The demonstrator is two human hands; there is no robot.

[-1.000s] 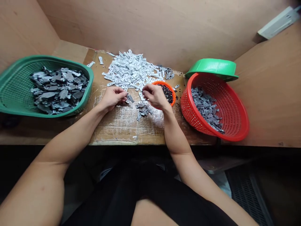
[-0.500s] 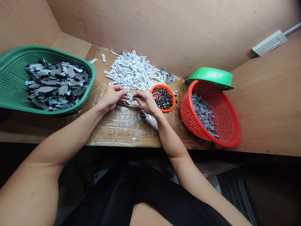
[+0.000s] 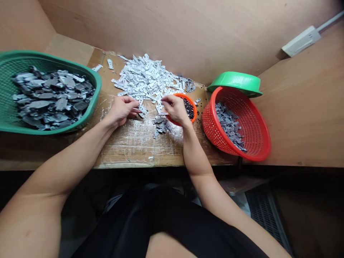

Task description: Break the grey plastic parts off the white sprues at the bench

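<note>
My left hand (image 3: 122, 111) is closed in a pinch on a small flat metal plate (image 3: 143, 110), which juts out past the fingertips to the right. My right hand (image 3: 176, 108) hovers at the left side of an orange dish (image 3: 196, 114) of small dark metal pieces (image 3: 189, 108) and partly covers it. Its thumb and forefinger are pressed together; whatever they hold is too small to make out. Just beyond both hands spreads a heap of pale metal plates (image 3: 147, 77). Below my right hand lies a little pile of grey metal parts (image 3: 160, 125).
At the left stands a green basket (image 3: 97, 89) filled with metal assemblies (image 3: 57, 96). A red basket (image 3: 259, 136) with grey metal parts (image 3: 229, 123) leans at the right, a green basin (image 3: 236, 81) behind it. Wooden panels (image 3: 172, 32) enclose the back and sides of the cardboard-covered table (image 3: 129, 150).
My right hand has drawn away to the right from the plate in my left hand. The small grey pile beneath it shows more fully. The whole view has shifted slightly.
</note>
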